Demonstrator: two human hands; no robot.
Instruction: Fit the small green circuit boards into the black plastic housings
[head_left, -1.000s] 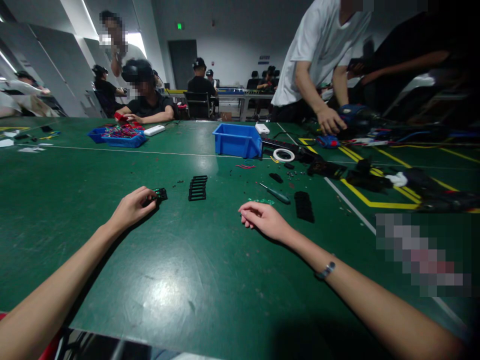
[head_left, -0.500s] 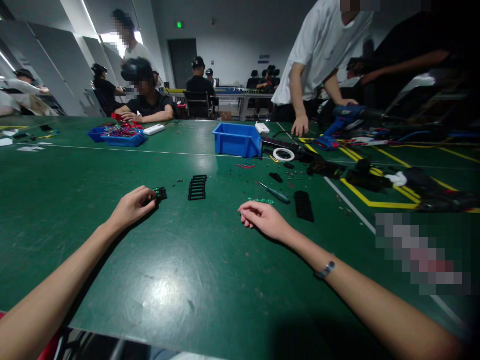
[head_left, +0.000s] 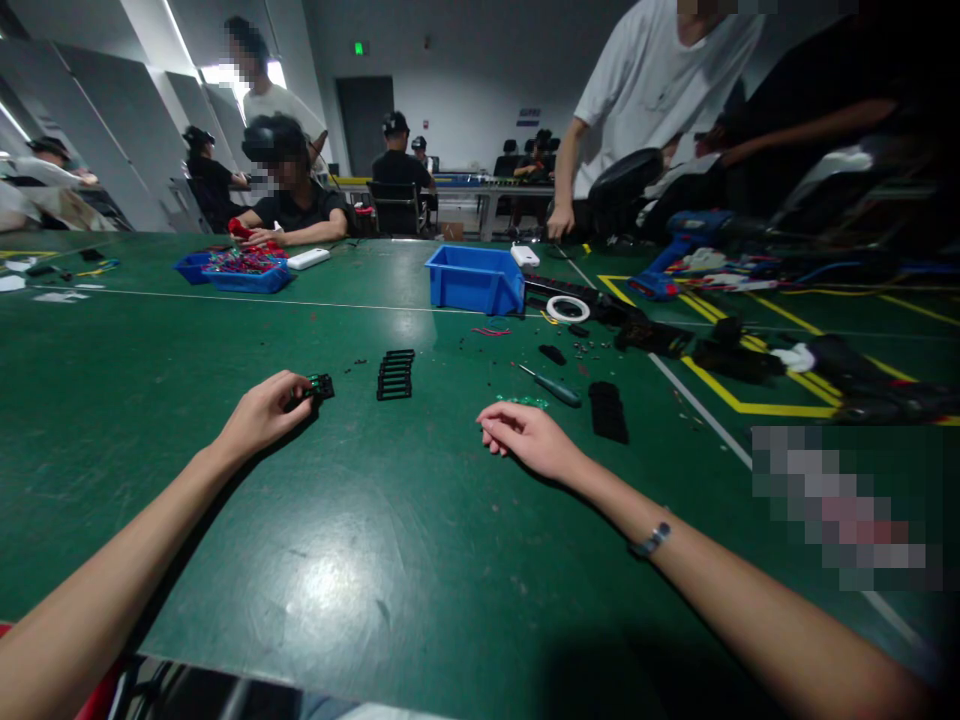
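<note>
On the left of the green table [head_left: 360, 480], my left hand [head_left: 268, 410] has its fingers closed round a small black part with green circuit boards [head_left: 322, 385]. Its outer end sticks out past the fingertips. My right hand [head_left: 529, 438] rests on the table with fingers curled together; whatever they may hold is hidden. Small green boards [head_left: 525, 401] lie just beyond its knuckles. Between my hands, farther out, lies a row of black slotted frames [head_left: 395, 375]. A screwdriver [head_left: 553, 387] and a stack of black plates [head_left: 608, 412] lie right of my right hand.
Beyond are a blue bin [head_left: 476, 280], a white ring of tape [head_left: 568, 309], loose screws [head_left: 591, 348] and red wires [head_left: 491, 332]. A cordless drill [head_left: 679, 255] stands at the right. Across the table, a person works at blue trays [head_left: 251, 277]; another stands at the far right.
My hands have stayed still. The standing person at the far right has drawn a hand back toward the table's far edge, and a dark round object now shows before their body.
</note>
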